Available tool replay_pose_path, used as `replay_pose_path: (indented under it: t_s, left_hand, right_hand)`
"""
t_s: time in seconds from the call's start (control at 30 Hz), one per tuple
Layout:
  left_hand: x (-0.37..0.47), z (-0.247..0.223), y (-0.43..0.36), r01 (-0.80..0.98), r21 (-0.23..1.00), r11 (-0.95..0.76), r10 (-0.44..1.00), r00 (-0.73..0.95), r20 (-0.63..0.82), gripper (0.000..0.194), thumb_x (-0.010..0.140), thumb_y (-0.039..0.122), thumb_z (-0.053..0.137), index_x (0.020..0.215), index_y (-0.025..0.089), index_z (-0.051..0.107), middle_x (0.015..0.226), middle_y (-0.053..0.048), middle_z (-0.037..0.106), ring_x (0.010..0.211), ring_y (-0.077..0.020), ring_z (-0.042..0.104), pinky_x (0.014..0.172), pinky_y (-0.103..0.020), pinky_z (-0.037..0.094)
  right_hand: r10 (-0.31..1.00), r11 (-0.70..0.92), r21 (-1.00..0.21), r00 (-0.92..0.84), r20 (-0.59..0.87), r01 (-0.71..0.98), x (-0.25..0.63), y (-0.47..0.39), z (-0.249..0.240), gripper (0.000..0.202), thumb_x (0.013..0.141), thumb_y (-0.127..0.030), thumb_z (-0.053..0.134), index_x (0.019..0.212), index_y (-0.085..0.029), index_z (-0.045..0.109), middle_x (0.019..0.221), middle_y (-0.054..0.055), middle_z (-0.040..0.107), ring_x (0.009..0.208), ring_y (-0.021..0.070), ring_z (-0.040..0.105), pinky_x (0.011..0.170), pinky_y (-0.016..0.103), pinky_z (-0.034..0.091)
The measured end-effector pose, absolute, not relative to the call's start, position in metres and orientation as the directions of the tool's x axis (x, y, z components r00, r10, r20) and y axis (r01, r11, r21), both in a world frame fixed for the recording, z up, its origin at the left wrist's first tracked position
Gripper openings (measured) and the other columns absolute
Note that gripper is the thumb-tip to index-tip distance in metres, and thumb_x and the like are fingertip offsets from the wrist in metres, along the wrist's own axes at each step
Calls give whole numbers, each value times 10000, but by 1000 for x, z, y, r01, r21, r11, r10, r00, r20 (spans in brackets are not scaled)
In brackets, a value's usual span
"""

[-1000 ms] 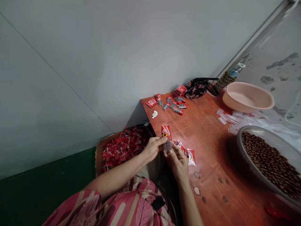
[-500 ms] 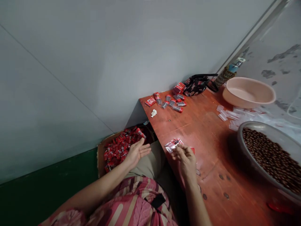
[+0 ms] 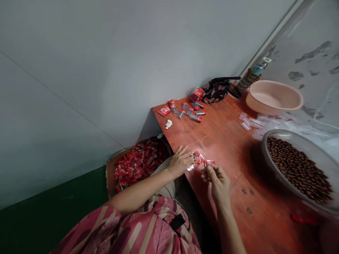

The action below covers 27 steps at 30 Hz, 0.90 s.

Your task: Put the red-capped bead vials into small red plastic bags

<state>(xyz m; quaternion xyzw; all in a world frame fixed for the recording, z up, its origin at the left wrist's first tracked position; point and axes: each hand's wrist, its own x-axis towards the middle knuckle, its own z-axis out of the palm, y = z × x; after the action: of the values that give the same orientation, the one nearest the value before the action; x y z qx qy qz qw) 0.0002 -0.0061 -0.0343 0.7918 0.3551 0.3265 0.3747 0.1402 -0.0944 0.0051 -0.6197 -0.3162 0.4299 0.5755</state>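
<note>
My left hand (image 3: 180, 163) is at the table's near edge, palm down with its fingers stretched out. The fingertips reach the left side of some clear-and-red printed plastic wrappers (image 3: 196, 158) lying flat on the wood; whether they touch is hard to see. To the right of these, my right hand (image 3: 217, 179) pinches a small red plastic wrapper (image 3: 208, 162) between thumb and forefinger, its other fingers curled. Below and left of the table, an open carton (image 3: 109, 176) holds a heap of red packets (image 3: 140, 160).
On the reddish table (image 3: 219, 137) several filled tubes with red caps (image 3: 189, 112) lie near the wall, beside a dark flowered bag (image 3: 215, 91). A pink basin (image 3: 274, 98), clear empty tubes (image 3: 258, 123) and a grey bowl (image 3: 265, 148) of brown beads (image 3: 299, 169) stand right.
My left hand has moved from above the carton rightward to the wrappers and turned palm down. A red packet seen over the carton's heap is no longer distinct. My right hand has shifted slightly right.
</note>
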Motion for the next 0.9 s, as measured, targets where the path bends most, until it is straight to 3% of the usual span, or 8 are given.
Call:
replay_pose_path:
  t_s: [0.1,0.27,0.37,0.47,0.57,0.73,0.83,0.9]
  left_hand:
    - [2,-43,-8,323,809,-492,808,515,286,242,825,284,502,1013,233,644,1153,-78,598,1251,-234,353,1064,-460,104]
    - [5,-33,-17,267,846,-461,841,436,321,254,838,263,473,1032,242,635,1162,-57,593,1250,-215,352,1064,-449,135]
    - [4,-16,-19,190,889,-416,852,424,308,269,828,274,491,1054,232,629,1194,-61,570,1235,-219,371,1050,-406,202]
    - [-3,-2,-13,113,973,-202,920,362,149,353,780,354,556,1091,194,611,1113,-82,613,1056,-242,530,930,-351,367]
    - [-10,2,-1,27,994,110,896,430,-111,360,727,465,573,827,136,681,765,-48,657,722,-209,603,699,-300,460]
    - [-16,-15,9,-152,870,469,801,488,-347,372,611,475,671,635,107,618,572,-1,557,555,-141,545,586,-277,453]
    - [-24,-22,19,-130,900,415,864,367,-345,394,620,476,666,517,119,533,492,26,478,496,-109,489,526,-235,405]
    - [-29,-19,37,-21,964,264,930,271,-249,446,665,487,626,445,136,458,434,49,394,449,-82,419,484,-211,350]
  right_hand:
    - [891,-150,-987,427,-156,-50,142,-90,1,212,748,-377,623,774,-168,593,656,-4,605,527,106,535,484,220,435]
    - [865,-117,-991,484,-132,-60,139,-75,-13,322,709,-376,657,954,-190,560,913,34,629,709,149,593,573,260,478]
    - [890,-57,-989,442,-114,-140,136,-63,-11,346,709,-326,668,1002,-204,532,823,2,640,649,123,581,565,235,460]
    - [911,-32,-980,398,-109,-196,136,-52,0,338,700,-303,680,987,-204,532,729,-23,635,602,105,564,567,217,437]
    - [957,-125,-971,234,-172,-205,137,-42,9,412,660,-309,716,1004,-188,524,688,-16,632,592,121,568,557,226,430]
    - [971,-238,-969,-1,-238,68,146,-4,14,402,668,-399,688,971,-169,561,649,2,627,555,146,568,511,245,424]
    - [990,-114,-912,125,-70,393,158,47,14,375,712,-467,608,940,-169,597,812,59,662,705,194,612,629,303,465]
    - [982,-33,-782,164,89,622,166,91,15,393,748,-484,549,996,-182,593,948,81,651,836,220,608,740,346,458]
